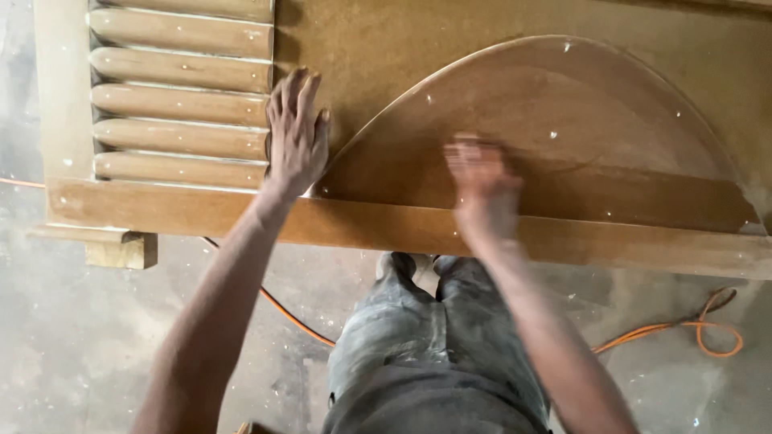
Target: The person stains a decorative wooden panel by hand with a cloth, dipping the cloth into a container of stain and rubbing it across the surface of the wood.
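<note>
Brown wood fills the upper half of the frame: a large wooden door panel [386, 56] lies flat, and its lower rail runs across the middle of the picture. In the upper left of the frame the panel has a block of rounded horizontal slats [181, 104]. To the right of them is a sunken half-round field [611, 128], with its curved edge rising toward the top centre.

The left hand [295, 133] lies flat on the wood, palm down and fingers stretched and close together, just beside the right ends of the slats. It grips nothing.

The right hand [481, 185] is in the centre of the frame, over the lower part of the half-round field. It is blurred, so I cannot tell how open it is or if it holds something.

Below the panel, the person's dusty grey trousers [434, 345] show at the bottom centre. An orange cable [700, 325] lies on the grey concrete floor [72, 337] at lower right, and a small wooden block [121, 249] sits under the left corner of the panel.
</note>
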